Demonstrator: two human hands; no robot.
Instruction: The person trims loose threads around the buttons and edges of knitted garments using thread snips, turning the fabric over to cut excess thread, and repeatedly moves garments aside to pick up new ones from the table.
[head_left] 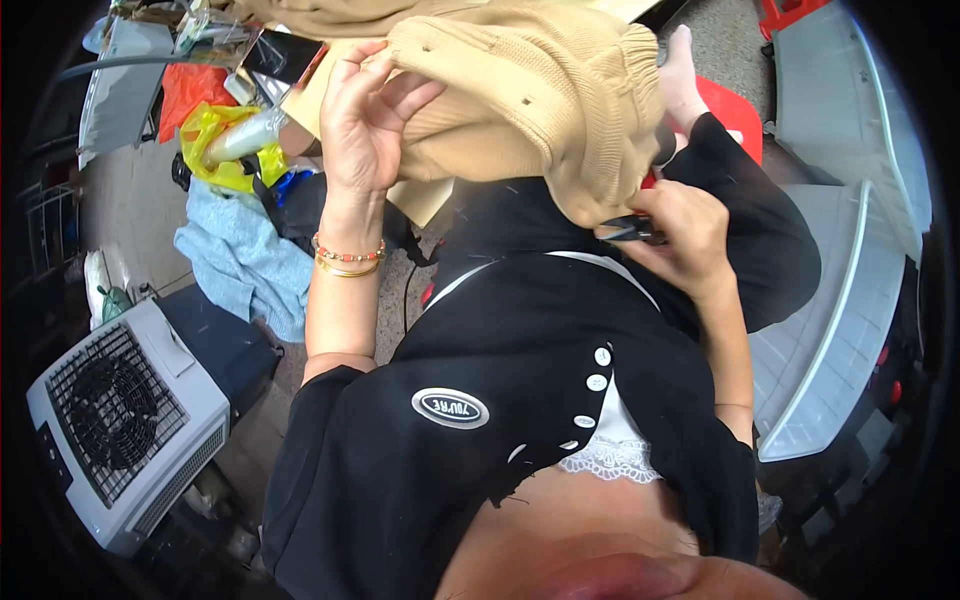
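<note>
A tan knitted garment (590,110) lies over my lap and the work surface ahead. Its ribbed band, with small dark slits like buttonholes, curves from my left hand toward my right. My left hand (365,120) pinches the far left end of that band between thumb and forefinger, its other fingers loosely curled. At the band's lower right end, my right hand (685,235) is closed round small dark-handled thread snips (632,230). The blade points left and is at the garment's edge; whether it touches the knit I cannot tell. Something red shows beside the right thumb.
A light blue knit (250,250), a yellow bag (215,150) and a red bag (195,95) lie to the left. An air cooler (125,410) stands at lower left. White plastic panels (820,320) rise on the right; a red stool (735,120) is beyond my leg.
</note>
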